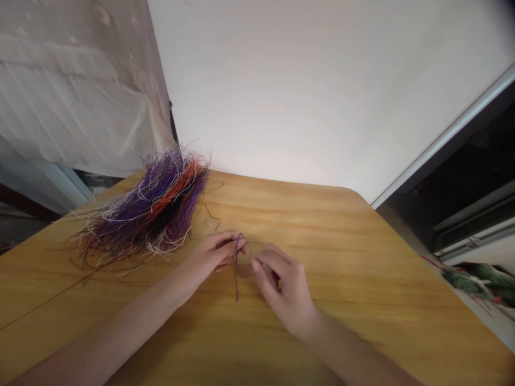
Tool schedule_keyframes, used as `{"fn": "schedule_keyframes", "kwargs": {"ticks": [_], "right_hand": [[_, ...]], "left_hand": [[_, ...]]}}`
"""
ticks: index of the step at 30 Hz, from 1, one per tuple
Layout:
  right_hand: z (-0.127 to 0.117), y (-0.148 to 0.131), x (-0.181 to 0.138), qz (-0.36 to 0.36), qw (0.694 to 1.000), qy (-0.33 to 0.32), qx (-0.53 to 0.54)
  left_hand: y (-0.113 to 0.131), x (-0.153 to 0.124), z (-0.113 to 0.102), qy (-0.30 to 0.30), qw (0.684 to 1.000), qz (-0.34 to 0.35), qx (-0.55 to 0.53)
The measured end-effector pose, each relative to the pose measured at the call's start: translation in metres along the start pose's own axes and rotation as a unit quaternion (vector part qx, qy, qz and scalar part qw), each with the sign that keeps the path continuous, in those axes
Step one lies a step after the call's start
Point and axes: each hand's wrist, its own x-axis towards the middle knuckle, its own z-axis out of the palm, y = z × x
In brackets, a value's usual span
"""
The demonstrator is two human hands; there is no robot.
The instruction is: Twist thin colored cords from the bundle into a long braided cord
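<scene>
My left hand [215,253] pinches a thin purple thread [237,268] just above the wooden table [362,268]. The thread forms a small loop at my fingertips and hangs down towards me. My right hand [284,287] is close beside it, fingers curled and pinched on the other side of the loop. A tangled heap of purple, orange and white threads [151,206] lies on the table to the left of my hands, a short way from my left hand.
A white wall rises behind the table. A pale cloth [76,86] hangs at the back left. Past the table's right edge lies a green and red bundle [478,280] on a lower surface. Loose strands trail across the table's left side.
</scene>
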Motion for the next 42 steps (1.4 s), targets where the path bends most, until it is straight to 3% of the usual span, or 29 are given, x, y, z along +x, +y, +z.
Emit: {"fn": "schedule_keyframes", "kwargs": {"ticks": [3, 8, 17, 27, 36, 39, 42], "right_hand": [[-0.005, 0.002, 0.005, 0.056, 0.997, 0.054, 0.016], [-0.002, 0.008, 0.008, 0.089, 0.996, -0.004, 0.008], [-0.006, 0.005, 0.012, 0.138, 0.986, 0.034, 0.087], [-0.003, 0.013, 0.016, 0.187, 0.961, -0.025, 0.204], [-0.004, 0.013, 0.017, 0.21, 0.939, -0.073, 0.264], [-0.005, 0.013, 0.017, 0.217, 0.934, -0.064, 0.275], [-0.004, 0.014, 0.017, 0.226, 0.932, -0.026, 0.281]], "left_hand": [[0.001, -0.002, 0.004, -0.019, 1.0, -0.007, -0.003], [0.004, -0.006, 0.007, -0.029, 0.999, -0.015, 0.034], [0.012, -0.006, 0.004, -0.012, 0.994, -0.01, 0.108], [0.014, -0.008, 0.003, -0.047, 0.987, 0.031, 0.148], [0.012, -0.007, -0.003, -0.069, 0.96, 0.054, 0.265], [0.013, -0.008, 0.0, -0.044, 0.953, 0.071, 0.292], [0.013, -0.011, 0.004, 0.058, 0.907, 0.125, 0.399]]}}
